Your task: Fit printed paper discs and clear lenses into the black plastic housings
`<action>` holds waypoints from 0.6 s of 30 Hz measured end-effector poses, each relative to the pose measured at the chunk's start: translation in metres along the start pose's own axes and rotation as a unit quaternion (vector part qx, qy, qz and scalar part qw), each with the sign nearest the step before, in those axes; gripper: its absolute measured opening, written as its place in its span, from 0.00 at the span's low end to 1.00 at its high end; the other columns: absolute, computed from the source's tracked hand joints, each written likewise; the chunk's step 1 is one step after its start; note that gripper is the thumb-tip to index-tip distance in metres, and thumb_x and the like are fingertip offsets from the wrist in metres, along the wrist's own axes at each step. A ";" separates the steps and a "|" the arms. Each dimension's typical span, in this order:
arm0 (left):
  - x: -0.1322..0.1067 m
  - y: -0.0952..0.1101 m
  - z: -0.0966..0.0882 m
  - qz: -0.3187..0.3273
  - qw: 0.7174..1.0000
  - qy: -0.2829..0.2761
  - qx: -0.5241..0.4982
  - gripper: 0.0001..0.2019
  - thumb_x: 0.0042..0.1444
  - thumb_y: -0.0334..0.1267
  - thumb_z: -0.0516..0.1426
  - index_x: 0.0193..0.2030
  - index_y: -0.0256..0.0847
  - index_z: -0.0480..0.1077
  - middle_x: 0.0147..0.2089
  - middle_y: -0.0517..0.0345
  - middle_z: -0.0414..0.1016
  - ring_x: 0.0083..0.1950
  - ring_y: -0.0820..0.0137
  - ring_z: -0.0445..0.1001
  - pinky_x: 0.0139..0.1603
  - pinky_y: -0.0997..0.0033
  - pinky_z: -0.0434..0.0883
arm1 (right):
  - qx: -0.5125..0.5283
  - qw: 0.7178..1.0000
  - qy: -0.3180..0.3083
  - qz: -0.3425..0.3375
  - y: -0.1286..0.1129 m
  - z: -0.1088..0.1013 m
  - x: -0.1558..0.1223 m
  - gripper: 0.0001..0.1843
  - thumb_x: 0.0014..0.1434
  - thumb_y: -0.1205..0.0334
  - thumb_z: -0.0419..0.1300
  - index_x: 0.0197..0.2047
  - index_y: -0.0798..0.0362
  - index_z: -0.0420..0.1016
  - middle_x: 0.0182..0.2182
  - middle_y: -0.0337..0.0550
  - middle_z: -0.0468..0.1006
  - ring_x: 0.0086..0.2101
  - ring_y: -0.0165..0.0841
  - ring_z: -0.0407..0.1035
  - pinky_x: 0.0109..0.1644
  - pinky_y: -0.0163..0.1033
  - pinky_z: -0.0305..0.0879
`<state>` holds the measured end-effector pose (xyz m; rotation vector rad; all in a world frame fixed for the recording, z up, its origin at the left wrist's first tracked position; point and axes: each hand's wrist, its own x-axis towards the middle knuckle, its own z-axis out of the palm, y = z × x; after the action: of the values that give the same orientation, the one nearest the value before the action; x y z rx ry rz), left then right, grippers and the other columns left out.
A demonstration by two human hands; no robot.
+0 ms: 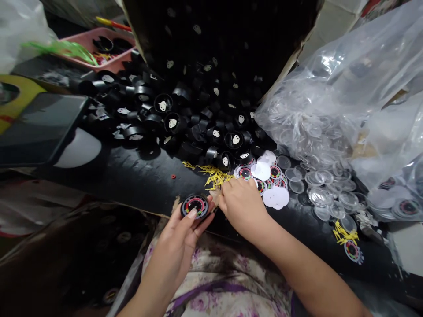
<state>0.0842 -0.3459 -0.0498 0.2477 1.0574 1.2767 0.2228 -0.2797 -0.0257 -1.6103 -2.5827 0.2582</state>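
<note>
My left hand [183, 237] is closed around a round black gauge [194, 207], its coloured dial facing up and the thumb lying on the dial. Close beside it, my right hand [243, 204] has its fingers curled together. A small pale, translucent piece [215, 197] shows at those fingertips, too unclear to name. Just beyond the right hand lie thin yellow pointers [216, 177] in a loose heap. Printed dial discs [244, 172], some with the white side [276, 197] up, spread to its right.
Many black cases [172, 122] spill from a large dark box at the back. Clear round lenses [320, 193] pour from a plastic bag [330, 97] at right. A phone-like device [42, 127] stands at left, with a pink basket [120, 61] behind. A second box [59, 264] sits below the table edge.
</note>
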 end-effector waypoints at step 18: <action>-0.001 -0.006 0.020 0.007 0.998 -0.054 -0.039 0.15 0.59 0.39 0.60 0.53 0.43 0.73 0.51 0.51 0.80 0.56 0.61 0.75 0.60 0.59 0.70 | 0.258 0.960 0.092 0.050 0.003 -0.017 -0.041 0.06 0.62 0.66 0.57 0.32 0.52 0.68 0.34 0.41 0.73 0.39 0.36 0.66 0.45 0.43 0.59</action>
<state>0.1030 -0.3409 -0.0427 0.2623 0.9136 1.2997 0.2467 -0.3138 -0.0088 -1.4822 -2.0651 0.6888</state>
